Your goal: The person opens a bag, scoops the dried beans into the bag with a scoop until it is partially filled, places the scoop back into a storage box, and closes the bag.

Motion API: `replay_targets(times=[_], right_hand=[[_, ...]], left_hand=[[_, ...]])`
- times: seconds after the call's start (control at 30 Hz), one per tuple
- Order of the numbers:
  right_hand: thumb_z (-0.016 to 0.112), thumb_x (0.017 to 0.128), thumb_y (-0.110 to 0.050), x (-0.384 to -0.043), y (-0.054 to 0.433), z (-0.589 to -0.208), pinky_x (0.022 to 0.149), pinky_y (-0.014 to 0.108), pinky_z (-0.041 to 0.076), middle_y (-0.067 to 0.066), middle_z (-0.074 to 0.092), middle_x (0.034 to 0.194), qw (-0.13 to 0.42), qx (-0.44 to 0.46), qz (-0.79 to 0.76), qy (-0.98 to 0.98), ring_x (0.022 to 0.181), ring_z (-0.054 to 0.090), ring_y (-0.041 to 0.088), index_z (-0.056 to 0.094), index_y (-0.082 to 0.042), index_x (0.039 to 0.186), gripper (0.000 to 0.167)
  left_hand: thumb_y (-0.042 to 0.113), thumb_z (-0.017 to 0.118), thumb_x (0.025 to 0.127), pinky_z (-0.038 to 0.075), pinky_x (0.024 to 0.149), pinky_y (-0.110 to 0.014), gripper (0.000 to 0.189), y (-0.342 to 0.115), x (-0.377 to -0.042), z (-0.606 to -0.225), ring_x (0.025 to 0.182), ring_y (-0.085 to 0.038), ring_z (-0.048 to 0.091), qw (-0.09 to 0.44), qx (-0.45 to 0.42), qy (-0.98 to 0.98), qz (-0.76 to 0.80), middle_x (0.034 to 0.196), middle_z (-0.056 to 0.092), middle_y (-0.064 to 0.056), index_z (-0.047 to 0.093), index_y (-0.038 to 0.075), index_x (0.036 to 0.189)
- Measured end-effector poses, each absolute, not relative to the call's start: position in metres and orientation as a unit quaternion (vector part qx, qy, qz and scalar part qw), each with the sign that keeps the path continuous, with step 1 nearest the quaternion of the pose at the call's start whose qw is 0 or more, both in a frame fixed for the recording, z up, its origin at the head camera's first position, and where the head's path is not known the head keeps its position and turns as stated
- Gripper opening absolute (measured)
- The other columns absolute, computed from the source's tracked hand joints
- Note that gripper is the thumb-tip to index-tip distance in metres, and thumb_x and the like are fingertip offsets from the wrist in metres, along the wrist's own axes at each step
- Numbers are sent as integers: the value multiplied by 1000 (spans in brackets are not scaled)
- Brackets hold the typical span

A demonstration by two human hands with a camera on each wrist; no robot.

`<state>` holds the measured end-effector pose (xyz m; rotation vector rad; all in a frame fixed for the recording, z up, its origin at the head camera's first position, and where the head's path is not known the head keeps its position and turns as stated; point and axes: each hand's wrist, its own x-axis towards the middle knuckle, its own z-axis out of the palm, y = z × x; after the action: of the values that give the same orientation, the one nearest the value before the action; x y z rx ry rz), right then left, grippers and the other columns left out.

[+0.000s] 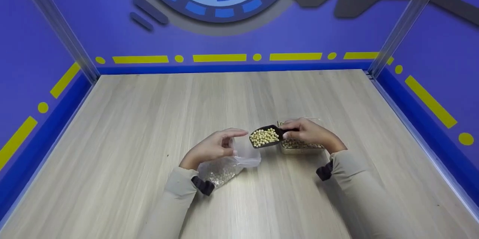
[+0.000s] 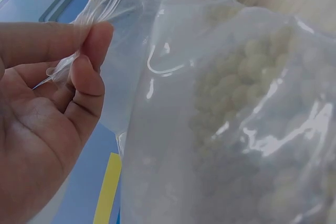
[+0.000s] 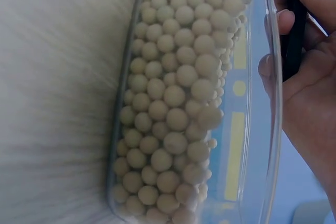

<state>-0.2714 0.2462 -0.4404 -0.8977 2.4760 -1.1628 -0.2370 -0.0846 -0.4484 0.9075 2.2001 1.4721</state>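
My right hand (image 1: pixel 307 132) grips the handle of a black scoop (image 1: pixel 280 132) heaped with round, pale yellow beans that look like soybeans (image 1: pixel 264 137). The scoop is held above the table, between the bag and the box. Below that hand stands a clear plastic box (image 3: pixel 270 145) partly filled with the same beans (image 3: pixel 168 95). With finger and thumb my left hand (image 2: pixel 50 98) pinches the gathered rim of a clear plastic bag (image 2: pixel 157 145). Beans (image 1: pixel 220 175) lie in the lower part of the bag, which rests tilted on the table, its mouth towards the scoop.
The wood-grain table (image 1: pixel 123 126) spreads out around the bag and the box. Blue panels (image 1: pixel 239 40) with yellow markings enclose it at the back and on both sides. Metal posts (image 1: pixel 406 22) rise at the back corners. A black strap (image 1: pixel 203 185) sits on the left wrist.
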Motion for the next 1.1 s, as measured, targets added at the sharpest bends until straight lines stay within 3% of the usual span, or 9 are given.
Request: replay_targets(times=[0.23, 0.4, 0.57, 1.1], right_hand=[[62, 92, -9, -271, 242, -435, 100, 30, 43, 21, 62, 123, 136, -318, -383, 857, 117, 56, 35, 64, 3, 122, 33], [61, 93, -11, -272, 241, -431, 101, 43, 43, 20, 62, 125, 137, -324, -372, 859, 119, 56, 35, 64, 1, 124, 33], [60, 93, -11, -273, 239, -428, 102, 48, 42, 20, 61, 126, 140, -321, -370, 861, 120, 55, 36, 63, 1, 125, 34], [59, 92, -6, -273, 237, -421, 97, 49, 46, 21, 64, 122, 126, -337, -334, 871, 115, 59, 36, 63, 2, 123, 33]], left_hand=[[-7, 63, 80, 39, 64, -17, 62, -85, -238, -449, 73, -10, 43, 168, 323, 773, 520, 141, 49, -13, 50, 5, 139], [-6, 64, 80, 39, 63, -17, 62, -86, -239, -449, 72, -8, 43, 165, 332, 771, 518, 139, 48, -17, 50, 5, 139], [-5, 64, 81, 39, 63, -16, 60, -87, -238, -446, 71, -7, 43, 165, 338, 768, 518, 138, 48, -19, 50, 3, 139], [-5, 64, 81, 39, 63, -16, 60, -86, -237, -444, 72, -7, 44, 175, 330, 769, 519, 141, 47, -17, 49, 4, 139]])
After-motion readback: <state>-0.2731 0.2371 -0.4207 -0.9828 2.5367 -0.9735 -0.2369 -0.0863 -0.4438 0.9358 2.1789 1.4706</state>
